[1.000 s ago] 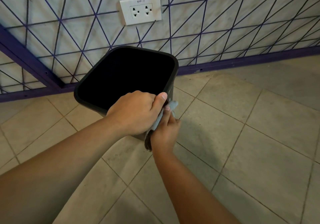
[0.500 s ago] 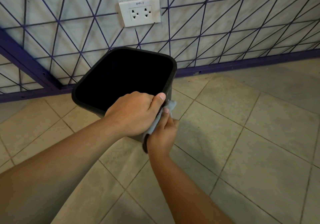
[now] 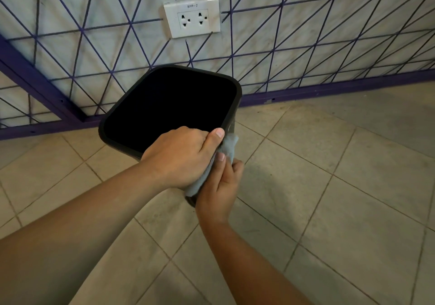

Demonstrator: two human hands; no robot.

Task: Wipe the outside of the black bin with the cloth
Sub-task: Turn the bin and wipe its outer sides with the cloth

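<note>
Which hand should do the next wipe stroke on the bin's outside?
Right. The right hand already holds the cloth against the black bin's outer wall near the corner. The left hand grips the rim, steadying the bin, so it likely should stay put.

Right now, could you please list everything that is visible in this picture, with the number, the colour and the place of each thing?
bin: 1, black, on the floor near the wall, tilted toward the camera, inside too dark to see
cloth: 1, light blue-grey, against the bin's near outer side, between the two hands
wall socket: 1, white, double outlet, on the wall above the bin
wall: 1, pale with a purple line pattern and a purple base strip
floor: 1, beige tiles
left hand: 1, grips the bin's near rim, thumb on the corner
right hand: 1, holds the cloth against the bin's side
</note>
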